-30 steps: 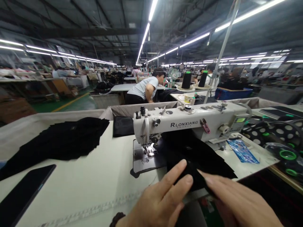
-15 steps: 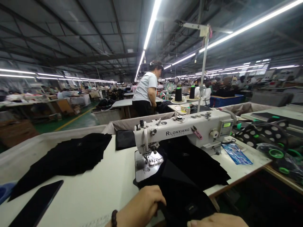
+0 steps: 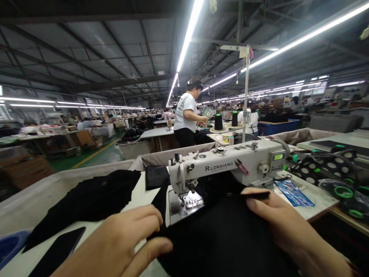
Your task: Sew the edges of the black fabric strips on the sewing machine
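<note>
A black fabric piece [image 3: 219, 234] is spread between my two hands in front of the sewing machine [image 3: 219, 163]. At its left edge is my left hand [image 3: 123, 234], closed with thumb and fingers at the cloth. My right hand [image 3: 276, 215] pinches the upper right edge, which folds over between thumb and fingers. Just beyond the cloth, the lit needle plate [image 3: 175, 215] and presser foot area show. More black cloth lies under the machine arm, mostly hidden by the held piece. A stack of black fabric pieces [image 3: 92, 196] rests on the table to the left.
Pink thread snips [image 3: 241, 167] sit on the machine body. A blue packet [image 3: 294, 193] lies at right. At lower left are a dark phone-like slab [image 3: 59, 252] and a blue bowl-like container [image 3: 11, 246]. Thread cones [image 3: 218, 122] and a co-worker [image 3: 186, 115] are behind.
Both hands have risen and spread apart, lifting the black fabric piece and opening it out before the machine. The co-worker has straightened up, with a forearm raised.
</note>
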